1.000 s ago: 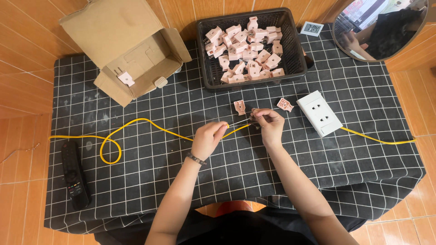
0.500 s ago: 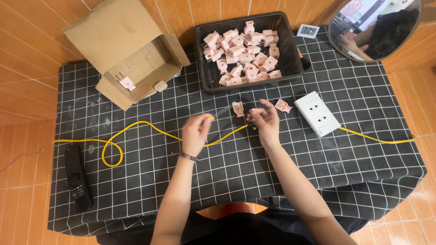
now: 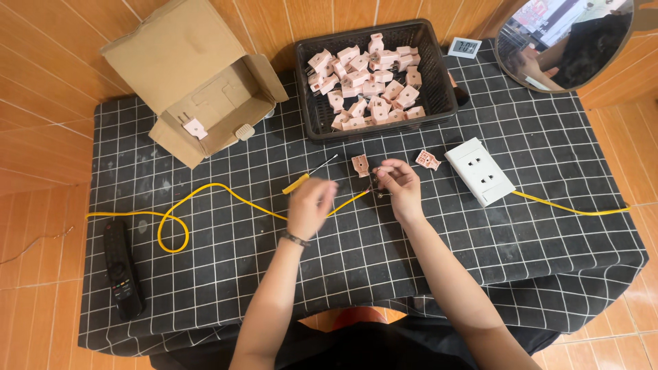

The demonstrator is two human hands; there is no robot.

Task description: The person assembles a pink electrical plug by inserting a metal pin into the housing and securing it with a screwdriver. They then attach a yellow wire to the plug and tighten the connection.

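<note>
My right hand (image 3: pixel 399 186) pinches the stripped end of a yellow wire (image 3: pixel 205 192) just above the black checked cloth (image 3: pixel 226 288), with small metal bits at its fingertips. My left hand (image 3: pixel 312 205) is blurred and holds nothing. It hovers just below a yellow-handled screwdriver (image 3: pixel 301 181) that lies on the cloth. Two small pink plug parts (image 3: pixel 360 166) (image 3: pixel 428 159) lie beside my right hand. A white socket block (image 3: pixel 480 171) sits to the right, and another stretch of yellow wire (image 3: pixel 569 205) runs from it.
A black basket (image 3: pixel 305 103) full of pink plug parts stands at the back. An open cardboard box (image 3: pixel 199 89) is at the back left and a black remote (image 3: pixel 122 267) at the front left. A round mirror (image 3: pixel 569 41) and a small digital clock (image 3: pixel 465 46) sit at the top right.
My left hand has drawn back toward me from the wire end, and the screwdriver now lies on the cloth. My right hand has stayed in place on the wire.
</note>
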